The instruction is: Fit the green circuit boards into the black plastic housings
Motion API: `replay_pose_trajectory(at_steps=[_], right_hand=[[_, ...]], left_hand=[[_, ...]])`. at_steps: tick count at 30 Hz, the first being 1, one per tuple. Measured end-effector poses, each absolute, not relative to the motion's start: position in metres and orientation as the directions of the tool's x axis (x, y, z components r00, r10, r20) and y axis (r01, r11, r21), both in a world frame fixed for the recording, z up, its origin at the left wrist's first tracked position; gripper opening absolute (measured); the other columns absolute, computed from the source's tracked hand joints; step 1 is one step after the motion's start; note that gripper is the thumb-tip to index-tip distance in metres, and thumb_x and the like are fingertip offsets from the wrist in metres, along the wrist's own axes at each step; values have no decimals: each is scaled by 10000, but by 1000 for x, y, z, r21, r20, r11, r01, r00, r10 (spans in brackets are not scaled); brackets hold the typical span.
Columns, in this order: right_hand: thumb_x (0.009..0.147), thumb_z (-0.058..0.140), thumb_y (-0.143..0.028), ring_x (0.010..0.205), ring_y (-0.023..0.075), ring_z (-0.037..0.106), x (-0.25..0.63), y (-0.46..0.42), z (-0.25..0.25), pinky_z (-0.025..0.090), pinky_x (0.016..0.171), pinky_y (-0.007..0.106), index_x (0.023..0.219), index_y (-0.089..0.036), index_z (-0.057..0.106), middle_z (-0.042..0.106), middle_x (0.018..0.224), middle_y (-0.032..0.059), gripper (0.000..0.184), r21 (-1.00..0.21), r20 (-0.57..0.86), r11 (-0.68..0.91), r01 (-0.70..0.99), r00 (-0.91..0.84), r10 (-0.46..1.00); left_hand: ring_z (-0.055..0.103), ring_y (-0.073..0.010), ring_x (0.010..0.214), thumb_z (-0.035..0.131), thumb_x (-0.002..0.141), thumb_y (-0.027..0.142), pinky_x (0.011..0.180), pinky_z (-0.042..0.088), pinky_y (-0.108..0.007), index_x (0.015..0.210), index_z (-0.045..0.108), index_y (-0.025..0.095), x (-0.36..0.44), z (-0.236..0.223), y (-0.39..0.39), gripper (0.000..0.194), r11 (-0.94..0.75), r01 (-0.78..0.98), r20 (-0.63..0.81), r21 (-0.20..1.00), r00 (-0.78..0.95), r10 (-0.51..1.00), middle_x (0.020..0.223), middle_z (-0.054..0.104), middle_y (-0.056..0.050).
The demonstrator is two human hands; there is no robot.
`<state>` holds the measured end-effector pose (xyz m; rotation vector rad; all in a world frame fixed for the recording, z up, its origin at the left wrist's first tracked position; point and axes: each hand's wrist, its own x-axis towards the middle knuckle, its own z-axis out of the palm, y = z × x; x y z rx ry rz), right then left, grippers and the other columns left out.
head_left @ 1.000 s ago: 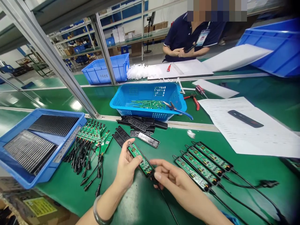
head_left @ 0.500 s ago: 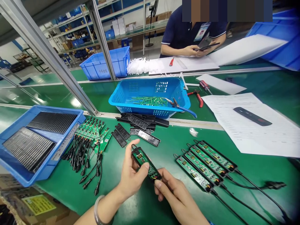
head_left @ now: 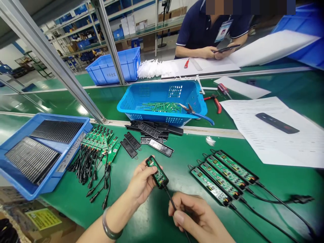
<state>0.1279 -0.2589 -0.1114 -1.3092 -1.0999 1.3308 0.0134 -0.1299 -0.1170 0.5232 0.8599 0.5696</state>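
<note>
My left hand grips a green circuit board set in a black casing, holding it tilted above the green mat. My right hand pinches the thin black cable that runs out of the board's near end. Both hands are low in the view, close together. To the right lie three assembled boards in casings with black cables trailing right. To the left is a heap of bare green boards with cables.
A blue tray of black casings sits at the left. A blue basket with green parts and pliers is behind, with loose black covers in front. Papers and a black remote lie right. A person in a dark shirt sits opposite.
My right hand has slid off the board's end and down along the cable toward me. My left hand has turned the board more upright. The person opposite now holds a phone.
</note>
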Motion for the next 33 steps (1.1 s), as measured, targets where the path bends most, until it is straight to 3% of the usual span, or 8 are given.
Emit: replay_pose_trajectory(at_steps=[6,17,19,22,24,28,31,33], right_hand=[[850,508,-646,618,151,476,126,-260,-109,343,561,259,679,-210,505,558,664,9,469,-995,-89,-91,49,31,996],[846,456,-711,684,181,538,124,-262,-107,375,650,294,698,-219,548,606,697,14,522,-990,-86,-87,110,18,996],[870,476,-656,675,177,545,124,-261,-104,393,662,295,689,-219,544,606,685,8,479,-984,-80,-82,156,17,997],[922,506,-430,710,176,568,127,-258,-102,438,685,289,726,-221,547,604,718,5,289,-960,-60,-65,272,27,998],[893,551,-327,805,192,592,129,-256,-106,482,728,303,889,-218,561,620,886,35,109,-929,-6,-48,366,114,993],[875,574,-238,1030,240,591,127,-253,-119,538,820,359,1258,-219,411,521,1216,121,417,-804,139,-78,589,315,939],[930,459,-181,1037,240,613,129,-260,-127,549,836,365,1280,-237,417,571,1145,107,357,-678,213,-42,734,251,944],[937,448,-189,990,244,640,135,-270,-135,557,810,354,1284,-223,439,612,1093,104,349,-561,256,-37,827,216,942]], left_hand=[[639,-94,573,747,673,90,551,521,-185,1099,596,69,15,-121,-131,453,832,-238,-579,501,622,527,767,719,-49],[639,-108,577,735,669,92,456,477,-168,1040,651,52,15,-123,-130,382,897,-180,-638,404,647,418,765,696,-53],[633,-103,578,727,673,98,457,465,-162,1040,643,54,15,-122,-131,379,898,-172,-644,405,643,414,764,689,-53],[612,-96,576,736,678,129,511,496,-187,1064,580,104,14,-120,-131,417,815,-206,-597,541,589,545,764,674,-24],[590,-91,573,751,690,184,515,502,-194,1068,501,161,15,-120,-132,454,673,-233,-495,702,520,696,754,643,17],[543,-86,576,779,697,308,485,483,-181,1046,372,237,17,-123,-142,541,442,-124,-338,888,474,813,733,552,73],[531,-95,629,759,719,370,527,500,-204,1051,357,244,18,-127,-150,536,427,-6,-340,904,596,727,788,529,51],[554,-130,752,731,743,385,587,518,-238,1124,374,237,17,-130,-153,543,362,69,-318,930,646,694,944,537,-15]])
